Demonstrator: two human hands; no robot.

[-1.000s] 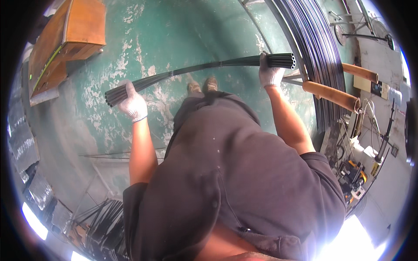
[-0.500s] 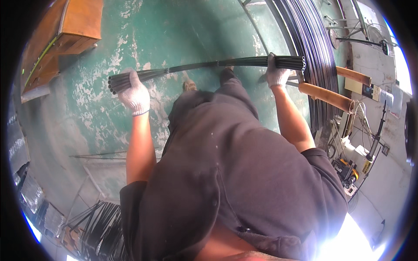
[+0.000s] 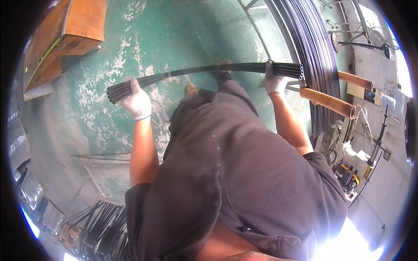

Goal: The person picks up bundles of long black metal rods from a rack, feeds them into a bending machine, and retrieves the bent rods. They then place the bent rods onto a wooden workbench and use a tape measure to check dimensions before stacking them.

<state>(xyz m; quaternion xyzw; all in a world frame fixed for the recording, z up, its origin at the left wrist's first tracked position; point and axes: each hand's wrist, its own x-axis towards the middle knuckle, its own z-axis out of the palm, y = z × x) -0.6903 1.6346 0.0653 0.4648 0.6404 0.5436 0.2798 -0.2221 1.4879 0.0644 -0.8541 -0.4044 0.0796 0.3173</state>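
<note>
A bundle of thin black tubes (image 3: 191, 69) stretches across in front of me, tied at a few spots along its length. Around its left end my left hand (image 3: 136, 100), in a white knit glove, is closed, with the thumb on top. My right hand (image 3: 275, 79), gloved the same way, grips the bundle near its right end. Light, hollow tube openings show at that right tip, close beside a large stack of long black tubes (image 3: 315, 65). Both hands hold the bundle clear of the floor, above my feet.
Two tan round posts, the nearer one (image 3: 328, 101) larger, stick out at the stack's right side. A metal frame (image 3: 283, 30) runs along the stack. An orange-brown cabinet (image 3: 85, 21) stands at the far left. More black tubes (image 3: 104, 230) lie at the lower left, on the worn green floor (image 3: 165, 35).
The bundle's right end sits slightly lower in view, and its left end has tilted down a little. Both hands keep their hold.
</note>
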